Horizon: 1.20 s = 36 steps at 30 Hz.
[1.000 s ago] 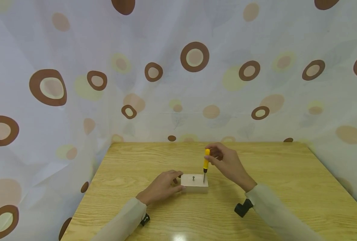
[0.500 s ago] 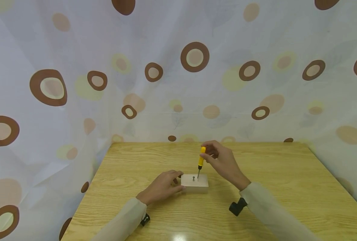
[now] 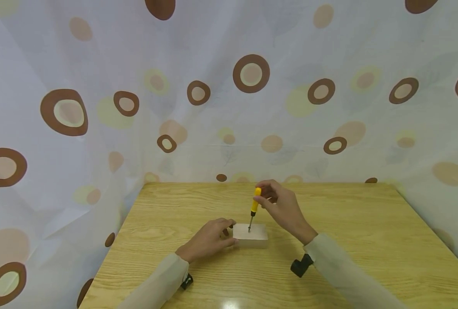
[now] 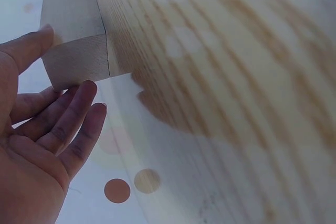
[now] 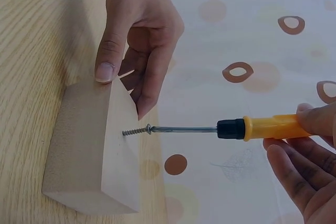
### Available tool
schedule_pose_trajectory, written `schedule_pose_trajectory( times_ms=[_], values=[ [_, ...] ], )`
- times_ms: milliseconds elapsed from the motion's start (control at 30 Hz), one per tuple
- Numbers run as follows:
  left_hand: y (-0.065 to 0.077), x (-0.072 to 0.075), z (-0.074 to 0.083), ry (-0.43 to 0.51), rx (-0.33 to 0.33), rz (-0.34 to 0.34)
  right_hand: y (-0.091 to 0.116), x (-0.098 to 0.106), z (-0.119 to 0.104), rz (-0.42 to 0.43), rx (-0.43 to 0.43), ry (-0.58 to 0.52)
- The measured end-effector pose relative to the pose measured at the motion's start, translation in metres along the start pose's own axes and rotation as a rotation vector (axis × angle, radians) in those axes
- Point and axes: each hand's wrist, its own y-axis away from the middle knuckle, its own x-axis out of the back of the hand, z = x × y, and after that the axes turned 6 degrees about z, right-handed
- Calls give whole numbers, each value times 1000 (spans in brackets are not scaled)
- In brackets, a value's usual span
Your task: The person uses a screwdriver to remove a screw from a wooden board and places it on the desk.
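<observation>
A pale wooden block (image 3: 257, 242) lies on the table, with a screw (image 5: 136, 130) standing partway out of its top face. My left hand (image 3: 207, 240) grips the block's left end, thumb at the near side and fingers at the far side; the left wrist view shows the thumb (image 4: 34, 48) against the wood. With its fingertips my right hand (image 3: 287, 210) pinches the yellow handle of a screwdriver (image 3: 255, 205). The screwdriver leans slightly, and its tip meets the screw head in the right wrist view.
The wood-grain table (image 3: 329, 231) extends around the block. A white curtain with brown and beige spots (image 3: 229, 116) hangs behind and along both sides. A black wrist mount (image 3: 301, 265) sits below the right sleeve.
My right hand has carried the screwdriver left, from the block's right part to the screw, and its tip now meets the screw head. The left hand and block have stayed put.
</observation>
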Motion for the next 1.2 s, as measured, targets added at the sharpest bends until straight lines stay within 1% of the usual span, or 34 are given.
schedule_pose_trajectory(
  times_ms=[133, 267, 367, 500, 600, 733, 800, 933, 1000, 1200],
  values=[
    [0, 0, 0, -1, 15, -4, 0, -2, -2, -8, -7, -5],
    [-1, -1, -1, -4, 15, -4, -1, -3, -3, -5, 6, -1],
    [-1, -2, -2, -1, 6, 0, -1, -3, -3, -10, 28, -5],
    [-2, -2, -3, 1, -13, 5, -1, -4, -4, -38, 60, -31],
    [-2, -2, -3, -2, -18, 6, -2, -3, -6, -62, 67, -43],
    [-2, -2, -2, -7, -15, 7, -2, -1, -5, -56, 77, -18],
    [-2, -2, -2, -10, -16, 6, -2, -1, -2, -27, 102, 8],
    [-3, -3, -3, -18, -23, 5, -1, -3, -3, 30, 148, 44],
    [-2, -3, -3, -20, -25, 4, -1, -4, -3, 26, 162, 43],
    [-1, -3, -4, -23, -33, 4, -4, -3, -7, -30, 170, 57]
  ],
)
